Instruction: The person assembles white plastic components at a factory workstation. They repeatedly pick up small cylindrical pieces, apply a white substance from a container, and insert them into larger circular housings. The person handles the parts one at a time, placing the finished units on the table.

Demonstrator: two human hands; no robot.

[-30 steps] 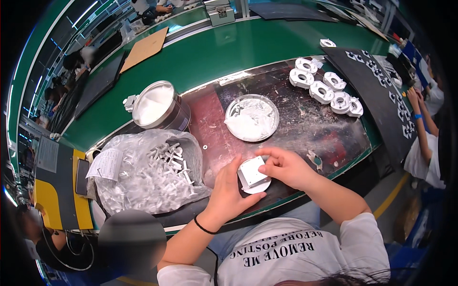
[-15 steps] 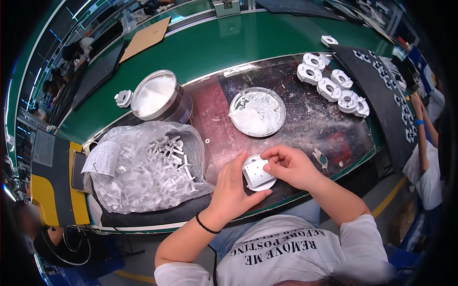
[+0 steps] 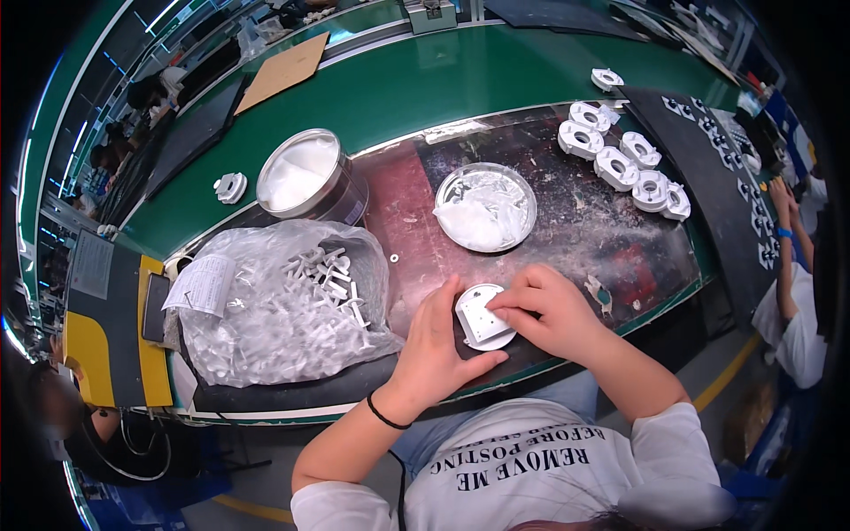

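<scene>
A white round plastic part (image 3: pixel 479 331) with a raised square block and small dark holes lies at the table's near edge. My left hand (image 3: pixel 432 347), with a black band on its wrist, curves round the part's left and near sides, thumb and fingers bracing it. Over the block's upper right, my right hand (image 3: pixel 546 310) has thumb and forefinger pinched together. Whatever is in that pinch is too small or hidden to make out. Beyond my hands sits a round metal dish (image 3: pixel 516 238) holding white, clumped material. A small white ring (image 3: pixel 394 258) lies left of the dish.
At the left are a clear plastic bag (image 3: pixel 257 345) of white plastic pieces and a metal tin (image 3: pixel 351 202) with white contents. Several white ring-shaped housings (image 3: pixel 617 168) stand at the far right, beside a black mat (image 3: pixel 702 178) with rows of parts. A co-worker's arm (image 3: pixel 784 234) is beyond.
My right hand's pinched fingertips have shifted from the part's far edge in onto the block. My left hand keeps its hold around the part. The whole view has shifted slightly.
</scene>
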